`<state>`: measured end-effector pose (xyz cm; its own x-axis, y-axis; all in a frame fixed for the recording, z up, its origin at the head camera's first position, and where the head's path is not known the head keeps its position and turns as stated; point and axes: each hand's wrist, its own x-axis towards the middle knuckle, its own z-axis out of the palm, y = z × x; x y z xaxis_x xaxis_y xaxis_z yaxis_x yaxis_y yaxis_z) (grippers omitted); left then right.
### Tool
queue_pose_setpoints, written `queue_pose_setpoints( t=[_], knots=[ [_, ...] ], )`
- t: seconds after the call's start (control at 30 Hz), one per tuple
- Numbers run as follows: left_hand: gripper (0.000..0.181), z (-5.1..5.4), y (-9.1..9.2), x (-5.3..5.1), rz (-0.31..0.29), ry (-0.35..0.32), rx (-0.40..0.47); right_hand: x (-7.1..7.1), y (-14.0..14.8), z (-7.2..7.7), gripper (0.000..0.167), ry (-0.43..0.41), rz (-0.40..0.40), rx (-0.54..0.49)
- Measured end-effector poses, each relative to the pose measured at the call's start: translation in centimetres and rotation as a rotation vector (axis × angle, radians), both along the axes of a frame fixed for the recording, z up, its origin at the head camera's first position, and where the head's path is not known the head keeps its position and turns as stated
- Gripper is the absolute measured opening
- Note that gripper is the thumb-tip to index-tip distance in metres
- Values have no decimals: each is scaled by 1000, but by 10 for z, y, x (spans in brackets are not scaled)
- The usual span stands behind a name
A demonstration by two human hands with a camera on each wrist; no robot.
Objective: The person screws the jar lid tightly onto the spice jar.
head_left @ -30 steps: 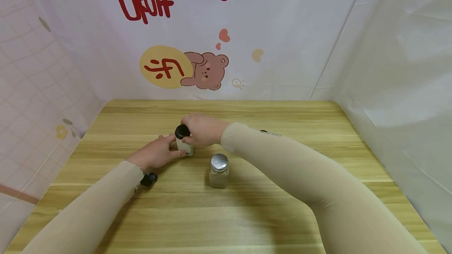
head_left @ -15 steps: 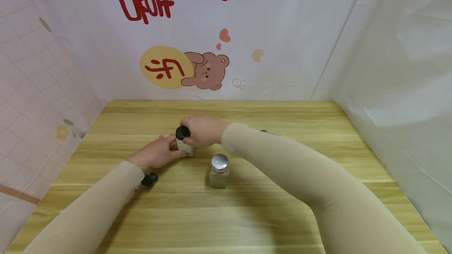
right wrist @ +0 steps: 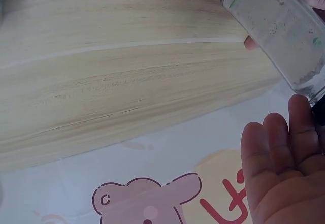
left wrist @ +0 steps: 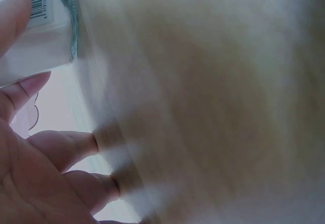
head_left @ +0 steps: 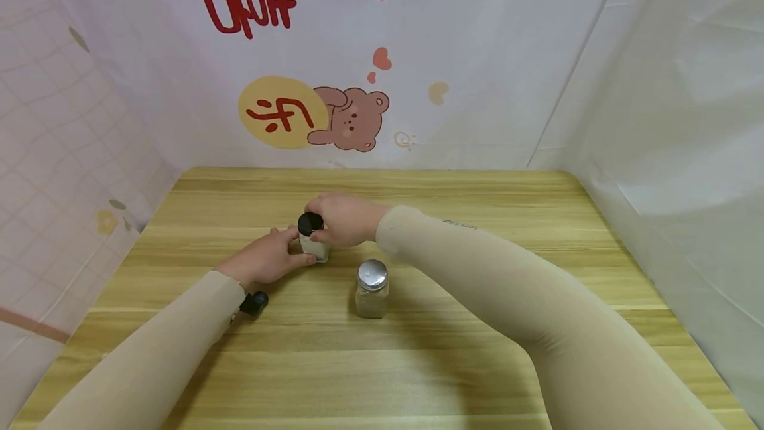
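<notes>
A square glass seasoning jar (head_left: 313,249) with a black lid (head_left: 310,223) stands tilted slightly at the left middle of the table. My left hand (head_left: 270,259) holds its lower part between thumb and index finger. In the left wrist view, the thumb lies by the barcode label (left wrist: 38,0) and the other fingertips touch the tabletop. From the far right side, my right hand (head_left: 346,219) grips the black lid, its thumb at the near side. Pale contents and green marks show through the jar (right wrist: 279,31) in the right wrist view; most of the lid is hidden there.
A second glass jar (head_left: 372,300) with a silver lid stands upright on the wooden table (head_left: 334,377), nearer to me and right of the black-lidded one. White printed cloth (head_left: 477,52) walls the table at the back and both sides.
Both hands keep their hold on the black-lidded jar in nearly the same place. The head view has shifted very slightly; the silver-lidded jar has not moved.
</notes>
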<state>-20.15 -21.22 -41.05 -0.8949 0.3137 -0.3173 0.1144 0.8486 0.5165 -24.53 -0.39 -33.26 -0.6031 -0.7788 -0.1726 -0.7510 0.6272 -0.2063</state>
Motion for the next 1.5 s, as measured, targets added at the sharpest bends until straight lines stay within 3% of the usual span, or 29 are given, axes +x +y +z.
queue_pose_setpoints(
  t=[1.5],
  knots=[
    [86, 0, 1, -1, 21, -45, 13, -3, 4, 1, 46, -56, 8, -13]
  ],
)
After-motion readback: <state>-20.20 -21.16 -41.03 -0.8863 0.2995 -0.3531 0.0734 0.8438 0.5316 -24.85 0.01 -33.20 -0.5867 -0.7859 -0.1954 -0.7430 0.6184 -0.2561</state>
